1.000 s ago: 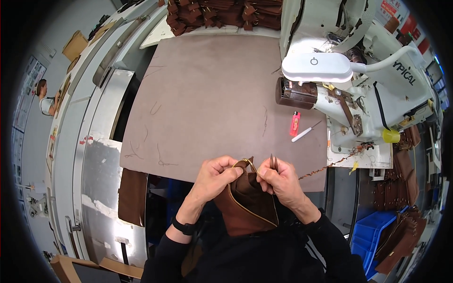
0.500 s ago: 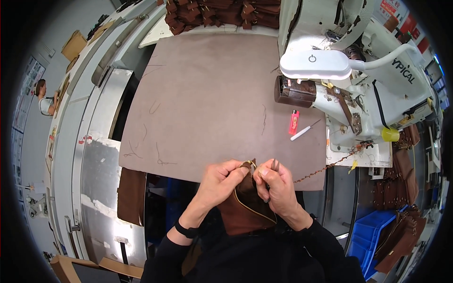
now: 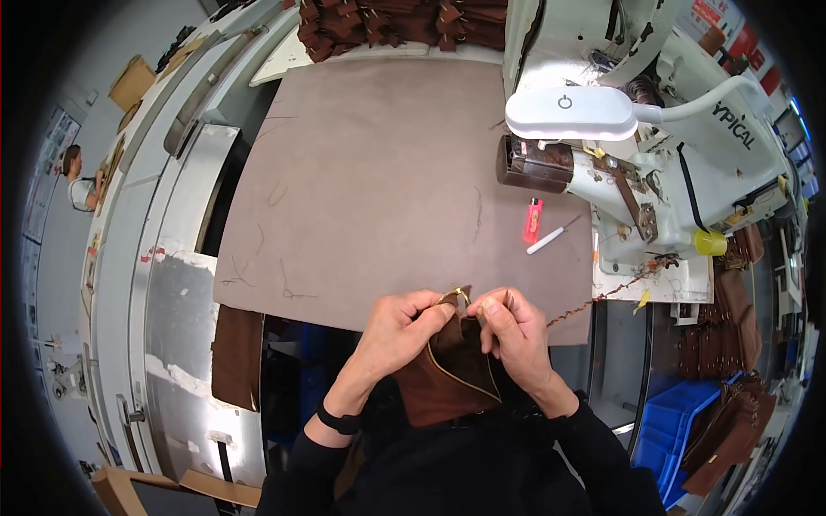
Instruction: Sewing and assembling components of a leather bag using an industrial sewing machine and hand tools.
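Observation:
My left hand (image 3: pixel 403 334) is closed on a brown leather pouch (image 3: pixel 440 397), thumb and fingers pinching its top corner. A gold zipper (image 3: pixel 443 370) runs down along the pouch's opening, which gapes and shows a dark inside. At the top corner a small yellowish piece (image 3: pixel 460 295) stands up between my hands. My right hand (image 3: pixel 513 331) is just to the right of it, thumb and forefinger pinched together close to the zipper's end. What lies between those fingertips is too small to make out.
A pink lighter (image 3: pixel 533 221) and a white-handled awl (image 3: pixel 546 242) lie on the brown mat (image 3: pixel 370 189). A sewing machine (image 3: pixel 688 155) with a white lamp (image 3: pixel 571 113) stands at right. Brown leather pieces (image 3: pixel 404 24) are stacked behind; a blue bin (image 3: pixel 675 430) sits lower right.
My right hand has turned and shifted slightly right. The dark pointed tip that stood up from its fingers no longer shows plainly. My left hand keeps its hold on the pouch.

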